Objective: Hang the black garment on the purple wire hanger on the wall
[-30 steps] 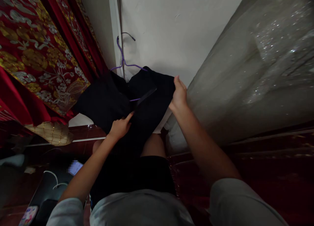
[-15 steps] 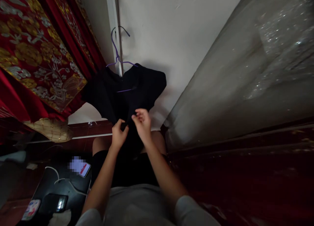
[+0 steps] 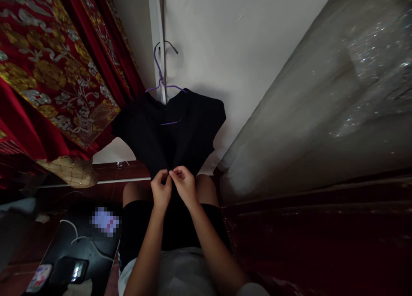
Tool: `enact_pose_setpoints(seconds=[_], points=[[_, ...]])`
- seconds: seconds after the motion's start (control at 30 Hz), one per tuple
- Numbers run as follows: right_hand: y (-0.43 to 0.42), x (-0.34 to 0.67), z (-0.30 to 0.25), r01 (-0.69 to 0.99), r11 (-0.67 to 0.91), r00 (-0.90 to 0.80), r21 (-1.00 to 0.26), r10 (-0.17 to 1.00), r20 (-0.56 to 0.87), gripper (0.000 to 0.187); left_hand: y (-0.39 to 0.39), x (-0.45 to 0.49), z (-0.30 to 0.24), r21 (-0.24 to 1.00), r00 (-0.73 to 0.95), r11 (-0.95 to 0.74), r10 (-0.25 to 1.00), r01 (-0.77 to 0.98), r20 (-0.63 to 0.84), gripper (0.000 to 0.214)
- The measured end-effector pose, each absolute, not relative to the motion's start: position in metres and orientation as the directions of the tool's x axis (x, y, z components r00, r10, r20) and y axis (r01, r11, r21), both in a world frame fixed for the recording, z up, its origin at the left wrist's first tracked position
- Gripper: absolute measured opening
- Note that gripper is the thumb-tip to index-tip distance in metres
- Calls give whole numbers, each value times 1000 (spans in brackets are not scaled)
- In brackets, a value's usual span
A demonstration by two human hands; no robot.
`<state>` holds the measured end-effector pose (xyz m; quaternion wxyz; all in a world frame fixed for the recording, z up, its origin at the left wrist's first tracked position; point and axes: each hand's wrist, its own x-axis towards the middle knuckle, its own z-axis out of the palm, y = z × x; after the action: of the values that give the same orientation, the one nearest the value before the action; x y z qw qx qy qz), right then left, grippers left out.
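Note:
A black short-sleeved garment [image 3: 199, 120] hangs in front of me on a purple wire hanger [image 3: 161, 82], its front parted in a deep V. At the foot of that V, my left hand [image 3: 161, 188] pinches the left front edge between thumb and fingers. Right beside it, my right hand [image 3: 184, 183] pinches the other front edge, and the fingertips of both hands meet. Any small fastener between the fingers is hidden. The lower part of the garment hangs between my knees, dark against my black shorts.
Red cloth with gold and silver embroidery [image 3: 58, 68] hangs at left. A large plastic-wrapped object [image 3: 305, 107] leans at right. On a black bench [image 3: 99, 246] at lower left lie a lit phone [image 3: 105, 222], a white cable [image 3: 75, 231] and a dark phone-like device [image 3: 69, 270].
My right hand has come down and left to meet my left hand at the front edges. The view has shifted slightly, so the hanging garment appears lower and further right.

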<state>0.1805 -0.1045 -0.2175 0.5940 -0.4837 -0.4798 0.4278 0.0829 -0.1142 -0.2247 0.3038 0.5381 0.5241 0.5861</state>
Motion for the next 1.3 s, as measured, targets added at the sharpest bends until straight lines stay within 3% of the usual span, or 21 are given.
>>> enact_pose_setpoints(seconds=[0.2,0.4,0.53,0.7,0.83,0.9,1.0,1.13,1.3], points=[[-108,185,-217,9,142,56,-990,988,142,28,-116,80,-221,914,-223,-290,907,284,357,13],[-108,191,-201,-228,-47,-105,-972,994,-23,27,-117,76,-223,905,-226,-282,905,318,361,11],[-84,196,-162,-334,-125,-90,-934,991,-101,29,-113,86,-226,874,-210,-283,899,395,385,6],[-14,201,-69,-411,160,69,-898,987,144,27,-103,117,-242,823,-92,-269,929,500,359,10],[10,205,-24,-445,241,74,-863,970,233,32,-87,121,-224,803,-5,-339,920,491,392,6],[3,207,-22,-460,268,60,-846,960,272,29,-75,111,-192,774,44,-463,868,432,495,11],[-13,209,-28,-409,257,10,-876,961,277,25,-54,90,-126,656,-1,-636,718,406,696,36],[-24,210,-29,-318,283,-63,-905,946,318,27,-29,72,-54,473,86,-704,599,530,796,23],[-18,209,-42,-242,381,-21,-892,917,397,28,-24,66,-36,337,206,-717,554,610,806,10]])
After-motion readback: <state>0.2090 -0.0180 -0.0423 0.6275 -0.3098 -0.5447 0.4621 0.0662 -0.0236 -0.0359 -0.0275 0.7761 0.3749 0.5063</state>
